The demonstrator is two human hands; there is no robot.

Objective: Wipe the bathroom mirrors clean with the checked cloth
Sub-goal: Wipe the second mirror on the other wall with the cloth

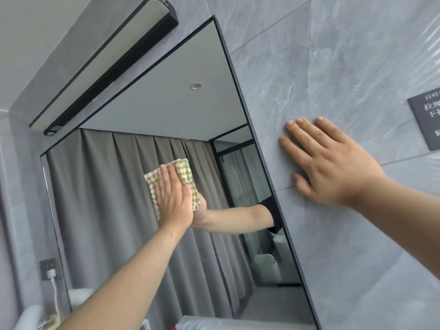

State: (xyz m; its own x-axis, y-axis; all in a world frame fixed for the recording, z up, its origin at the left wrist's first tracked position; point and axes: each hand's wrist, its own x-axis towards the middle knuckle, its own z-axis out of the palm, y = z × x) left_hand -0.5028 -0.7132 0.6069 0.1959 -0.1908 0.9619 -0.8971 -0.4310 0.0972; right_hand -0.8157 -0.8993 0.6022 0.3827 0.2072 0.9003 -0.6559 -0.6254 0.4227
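left hand (172, 196) is pressing checked cloth (183, 173) flat against mirror (123, 182), fingers straight. right hand (333, 167) is resting open-palmed on grey tiled wall (333, 67), just right of mirror's frame.

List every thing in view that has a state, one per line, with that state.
Left hand: flat, pressing the cloth to the glass.
Checked cloth: bunched under the palm, against the mirror.
Mirror: being wiped.
Right hand: open, fingers spread on the wall tile.
Wall socket: plug inserted.
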